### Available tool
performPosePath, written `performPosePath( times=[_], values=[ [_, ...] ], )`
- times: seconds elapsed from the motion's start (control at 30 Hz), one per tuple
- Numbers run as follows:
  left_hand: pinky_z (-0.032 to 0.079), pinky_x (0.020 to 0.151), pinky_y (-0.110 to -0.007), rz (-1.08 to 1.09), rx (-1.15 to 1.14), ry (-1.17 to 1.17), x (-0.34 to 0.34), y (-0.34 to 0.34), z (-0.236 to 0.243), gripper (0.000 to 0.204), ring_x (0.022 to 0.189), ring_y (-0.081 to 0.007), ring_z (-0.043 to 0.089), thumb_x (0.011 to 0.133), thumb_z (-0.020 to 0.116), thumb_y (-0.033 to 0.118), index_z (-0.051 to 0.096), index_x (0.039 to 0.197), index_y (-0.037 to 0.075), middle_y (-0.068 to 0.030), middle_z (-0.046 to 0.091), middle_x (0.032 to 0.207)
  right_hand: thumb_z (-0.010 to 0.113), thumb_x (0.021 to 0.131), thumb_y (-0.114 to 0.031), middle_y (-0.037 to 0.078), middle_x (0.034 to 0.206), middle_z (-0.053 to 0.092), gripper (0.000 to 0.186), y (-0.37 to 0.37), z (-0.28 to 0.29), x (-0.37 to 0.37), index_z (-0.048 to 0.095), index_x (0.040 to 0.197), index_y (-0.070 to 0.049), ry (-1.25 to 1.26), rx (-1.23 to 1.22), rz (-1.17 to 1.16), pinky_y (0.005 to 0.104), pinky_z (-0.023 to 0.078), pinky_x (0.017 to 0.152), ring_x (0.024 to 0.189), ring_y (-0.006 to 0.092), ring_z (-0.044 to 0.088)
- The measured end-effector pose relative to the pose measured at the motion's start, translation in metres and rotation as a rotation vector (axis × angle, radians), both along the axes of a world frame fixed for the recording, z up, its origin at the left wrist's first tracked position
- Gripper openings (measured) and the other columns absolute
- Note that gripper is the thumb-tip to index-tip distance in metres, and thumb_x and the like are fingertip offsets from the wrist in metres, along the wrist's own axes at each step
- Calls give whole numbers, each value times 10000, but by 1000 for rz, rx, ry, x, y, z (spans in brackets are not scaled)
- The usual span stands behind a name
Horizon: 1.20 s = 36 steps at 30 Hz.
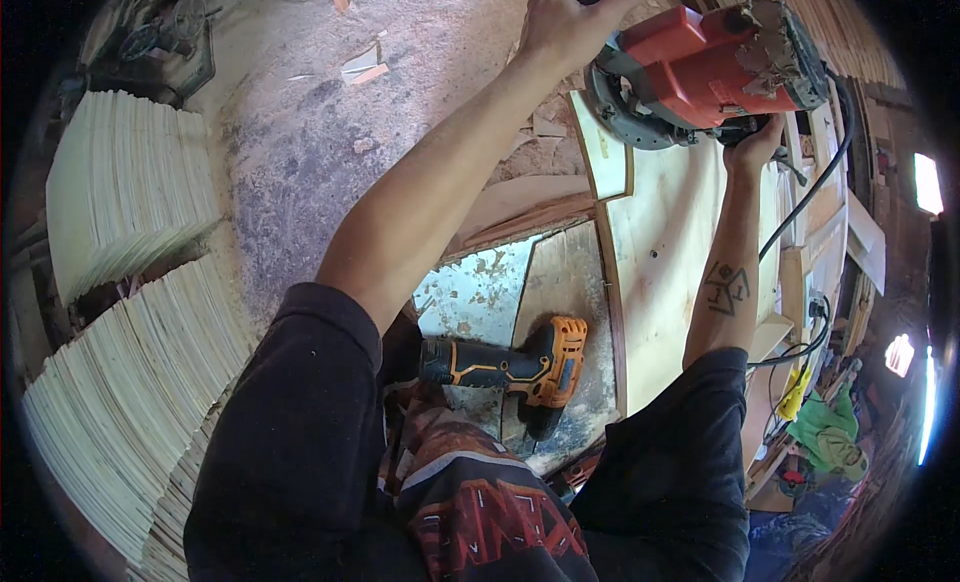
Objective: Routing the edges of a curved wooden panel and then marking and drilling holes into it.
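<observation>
A red power tool with a black round base, like a router (700,72), is held up at the top right. My left hand (572,27) is closed on its upper black handle, and my right hand (750,142) grips the handle on the lower side, partly hidden by the tool. The tool's base is over the end of a pale curved plywood board (665,262); I cannot tell whether they touch. A black and orange cordless drill (550,372) lies on a worn panel (470,282) below my arms.
Tall stacks of thin pale wood sheets (130,192) line the left side. The dusty floor (300,102) has scraps on it. At the right are black cables (805,182), wooden strips, a green cloth (830,432) and a yellow object (795,392).
</observation>
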<state>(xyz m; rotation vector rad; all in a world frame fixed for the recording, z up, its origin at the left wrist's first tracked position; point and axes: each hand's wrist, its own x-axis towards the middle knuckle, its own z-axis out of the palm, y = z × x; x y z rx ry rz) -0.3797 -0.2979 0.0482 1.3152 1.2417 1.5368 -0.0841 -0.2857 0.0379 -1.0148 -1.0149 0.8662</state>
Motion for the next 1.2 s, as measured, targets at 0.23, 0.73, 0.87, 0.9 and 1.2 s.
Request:
performPosePath(
  times=[0.23,0.73,0.87,0.9,1.2],
  values=[
    [460,670,-392,-27,-90,-31,0,-13,5,537,770,-301,638,798,554,520,633,802,-11,-196,628,734,378,919,-297,70,989,617,341,6,-3,6,576,1052,-54,2,25,60,326,460,807,899,191,589],
    [466,686,-388,127,-3,-15,7,-30,-3,517,784,-326,631,805,589,482,620,824,-34,-207,633,765,367,925,-291,62,1059,596,339,18,-4,7,544,1107,-67,9,33,124,353,460,847,969,204,573],
    [470,685,-383,84,-10,-63,8,-36,-4,501,790,-321,635,810,596,463,617,826,-37,-208,630,760,363,934,-308,57,1041,595,336,18,-1,7,541,1090,-70,47,-6,157,348,462,838,954,201,575],
    [472,679,-382,99,9,-55,8,-38,-3,498,782,-319,636,811,595,463,615,825,-34,-206,629,755,363,934,-308,57,1041,595,336,19,-1,7,541,1090,-70,43,-25,114,348,462,838,954,201,575],
    [474,649,-384,123,-39,-74,10,-60,-1,504,733,-317,633,809,604,451,592,809,-53,-210,617,724,415,891,-341,79,1076,567,355,25,-2,9,521,1106,-79,72,-49,184,397,450,895,1024,240,544]
  ],
)
